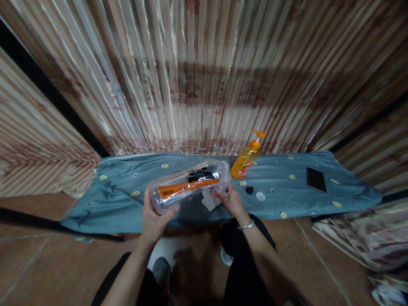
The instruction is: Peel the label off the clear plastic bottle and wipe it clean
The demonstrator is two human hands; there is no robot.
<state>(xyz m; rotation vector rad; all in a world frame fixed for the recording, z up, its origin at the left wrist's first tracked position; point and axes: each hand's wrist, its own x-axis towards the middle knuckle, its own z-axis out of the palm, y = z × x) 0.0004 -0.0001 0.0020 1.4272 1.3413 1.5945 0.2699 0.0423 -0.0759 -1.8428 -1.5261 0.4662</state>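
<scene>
My left hand (157, 219) is wrapped round the base of a large clear plastic bottle (183, 187) with an orange, silver and black label. The bottle lies tilted in the air, its neck to the right and slightly higher. My right hand (232, 199) is closed on a smaller clear plastic container (225, 179) at the bottle's mouth; its exact kind is hard to make out. Behind them a pump bottle (245, 161) of orange liquid stands on the blue-green cloth (124, 208). Right of my right hand lie a black cap (250, 190) and a white round lid (260, 196).
A dark phone (316, 179) lies toward the cloth's right end. Under my hands is a pale printed packet or paper (208, 202). Striped curtains (191, 85) hang behind, and dark frame bars (54, 89) run along the sides.
</scene>
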